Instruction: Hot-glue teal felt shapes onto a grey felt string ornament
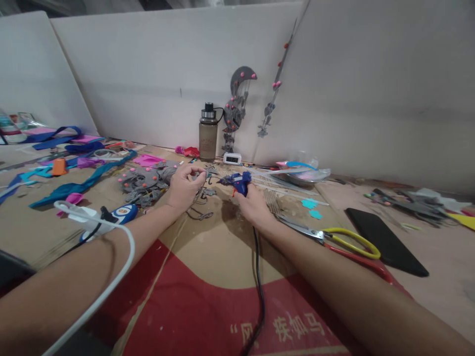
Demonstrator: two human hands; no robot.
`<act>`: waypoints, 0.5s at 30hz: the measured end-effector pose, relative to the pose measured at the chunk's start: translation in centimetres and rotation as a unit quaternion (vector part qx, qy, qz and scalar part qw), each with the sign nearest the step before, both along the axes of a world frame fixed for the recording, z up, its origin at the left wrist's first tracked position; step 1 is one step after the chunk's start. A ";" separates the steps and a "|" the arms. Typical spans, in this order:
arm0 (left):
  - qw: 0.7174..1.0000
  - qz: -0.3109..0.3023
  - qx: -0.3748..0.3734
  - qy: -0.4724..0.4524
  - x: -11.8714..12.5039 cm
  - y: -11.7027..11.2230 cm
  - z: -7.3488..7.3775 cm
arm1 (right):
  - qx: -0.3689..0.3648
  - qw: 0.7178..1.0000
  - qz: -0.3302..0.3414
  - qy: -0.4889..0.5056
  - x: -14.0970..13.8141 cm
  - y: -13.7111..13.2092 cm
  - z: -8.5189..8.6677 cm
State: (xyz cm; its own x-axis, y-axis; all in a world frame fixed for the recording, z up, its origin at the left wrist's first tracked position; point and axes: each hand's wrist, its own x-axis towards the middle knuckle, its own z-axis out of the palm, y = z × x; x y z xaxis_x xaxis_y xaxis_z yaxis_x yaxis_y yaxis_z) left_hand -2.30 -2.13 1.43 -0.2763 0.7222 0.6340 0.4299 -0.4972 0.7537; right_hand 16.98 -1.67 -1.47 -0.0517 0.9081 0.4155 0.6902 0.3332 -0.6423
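Observation:
My right hand (255, 205) is wrapped round a blue hot glue gun (240, 183), its nozzle pointing left. The gun's black cord (257, 277) runs down over the cardboard. Facing the nozzle, my left hand (186, 187) has thumb and forefinger pinched together; what they hold is too small to make out. Grey cord (200, 215) lies loose just below those fingers. Beside my left hand is a pile of grey felt pieces (143, 185) with pink and orange pompoms. Clear glue sticks (289, 185) lie to the right of the gun.
Scissors (319, 235) with yellow and red handles lie by my right forearm, next to a black phone (386, 242). A bottle (208, 133) and small clock (232, 158) stand at the back. Blue ribbon (85, 180) lies left. A white cable (126, 257) crosses my left forearm.

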 end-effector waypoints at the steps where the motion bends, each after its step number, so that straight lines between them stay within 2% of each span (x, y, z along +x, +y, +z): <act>1: 1.000 0.002 0.004 0.019 0.1 -0.2 0.2 | -0.011 0.999 -0.016 -0.049 0.1 0.2 0.0; 3: 0.999 0.006 0.009 0.049 0.4 -0.6 0.4 | -0.042 0.991 -0.036 -0.120 0.4 0.5 0.1; 6: 0.996 0.008 0.024 0.085 0.7 -1.0 0.7 | -0.065 0.982 -0.014 -0.176 0.8 0.4 0.6; 9: 0.993 0.007 0.043 0.112 1.0 -1.4 1.0 | -0.021 0.981 -0.026 -0.193 1.0 -0.2 1.6; 12: 0.987 0.014 0.062 0.149 1.1 -1.7 1.3 | 0.090 0.992 0.012 -0.084 0.4 -1.3 2.9; 13: 0.984 0.019 0.071 0.163 1.1 -1.8 1.4 | 0.103 0.994 0.046 -0.012 -0.1 -1.8 3.2; 15: 0.976 0.028 0.090 0.195 1.2 -2.0 1.6 | 0.056 0.978 0.113 0.166 -1.4 -2.8 3.7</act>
